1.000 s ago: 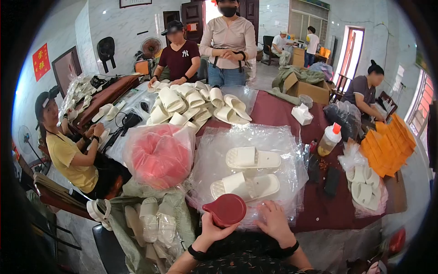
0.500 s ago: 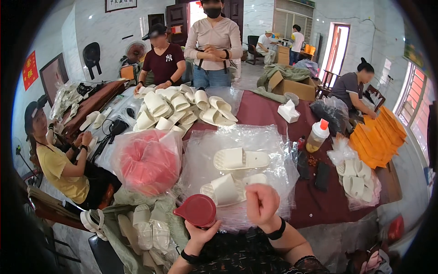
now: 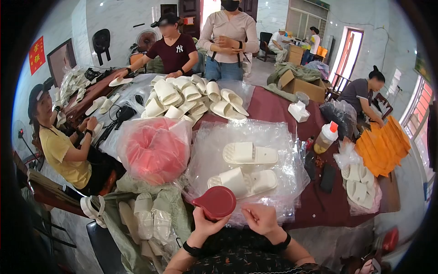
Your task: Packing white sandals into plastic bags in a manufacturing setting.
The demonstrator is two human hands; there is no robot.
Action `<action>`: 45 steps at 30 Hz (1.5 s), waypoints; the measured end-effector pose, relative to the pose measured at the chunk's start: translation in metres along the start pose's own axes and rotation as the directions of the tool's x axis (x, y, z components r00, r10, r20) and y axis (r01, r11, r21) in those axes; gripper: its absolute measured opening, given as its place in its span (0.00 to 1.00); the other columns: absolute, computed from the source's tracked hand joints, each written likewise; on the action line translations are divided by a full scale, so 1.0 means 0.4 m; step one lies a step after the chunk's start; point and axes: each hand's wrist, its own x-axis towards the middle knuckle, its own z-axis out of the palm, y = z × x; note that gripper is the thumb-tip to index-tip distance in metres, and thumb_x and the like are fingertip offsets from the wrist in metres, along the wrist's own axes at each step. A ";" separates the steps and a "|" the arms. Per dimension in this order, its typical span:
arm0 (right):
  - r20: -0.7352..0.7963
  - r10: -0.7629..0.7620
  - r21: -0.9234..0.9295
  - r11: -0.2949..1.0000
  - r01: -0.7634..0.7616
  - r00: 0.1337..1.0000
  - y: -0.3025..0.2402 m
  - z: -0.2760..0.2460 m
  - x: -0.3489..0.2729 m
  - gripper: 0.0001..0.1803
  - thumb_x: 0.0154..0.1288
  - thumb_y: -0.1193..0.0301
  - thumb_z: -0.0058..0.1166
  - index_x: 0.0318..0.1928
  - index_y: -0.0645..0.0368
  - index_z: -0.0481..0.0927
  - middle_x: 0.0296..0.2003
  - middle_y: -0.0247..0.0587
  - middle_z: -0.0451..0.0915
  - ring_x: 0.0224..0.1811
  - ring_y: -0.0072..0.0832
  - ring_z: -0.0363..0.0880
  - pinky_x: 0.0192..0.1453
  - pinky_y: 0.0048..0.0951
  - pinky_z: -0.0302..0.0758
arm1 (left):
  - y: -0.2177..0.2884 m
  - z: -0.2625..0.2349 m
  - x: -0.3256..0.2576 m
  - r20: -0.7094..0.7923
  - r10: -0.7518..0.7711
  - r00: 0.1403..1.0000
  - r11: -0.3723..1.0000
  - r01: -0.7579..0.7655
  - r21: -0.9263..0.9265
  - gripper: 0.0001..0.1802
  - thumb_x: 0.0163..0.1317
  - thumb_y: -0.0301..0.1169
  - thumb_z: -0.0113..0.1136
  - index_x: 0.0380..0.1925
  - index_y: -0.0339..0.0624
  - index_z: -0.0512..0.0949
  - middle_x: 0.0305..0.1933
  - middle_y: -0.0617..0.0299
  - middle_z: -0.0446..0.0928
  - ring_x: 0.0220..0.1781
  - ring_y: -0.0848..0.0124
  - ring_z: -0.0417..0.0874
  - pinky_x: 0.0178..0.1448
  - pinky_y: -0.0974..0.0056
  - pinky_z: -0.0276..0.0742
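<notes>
Two cream slippers (image 3: 244, 166) lie unbagged on the plastic bags (image 3: 242, 137) at 12 o'clock on the counter (image 3: 273, 107). Left hand (image 3: 205, 223) has its grip around a red lid (image 3: 215, 202); right hand (image 3: 259, 218) loosely curled, holding nothing. Big slipper pile (image 3: 191, 98) left, so early days I'd guess.

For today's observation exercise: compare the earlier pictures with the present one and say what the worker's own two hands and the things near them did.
The right hand, lying flat on the plastic bags a second ago, lifted off and drew back to the table edge, fingers curled. The left hand kept hold of the red lid throughout. The two white slippers stayed on the bags, as did the bag of red things.
</notes>
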 end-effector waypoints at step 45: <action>0.287 -0.152 -0.167 0.964 0.205 0.946 -0.133 -0.148 0.141 0.26 0.55 0.51 0.69 0.47 0.55 0.81 0.36 0.41 0.80 0.30 0.39 0.84 0.31 0.36 0.81 | 0.082 0.045 0.002 0.444 -0.096 0.891 0.963 -0.028 0.266 0.42 0.44 0.41 0.78 0.61 0.41 0.73 0.48 0.47 0.83 0.48 0.49 0.86 0.52 0.53 0.83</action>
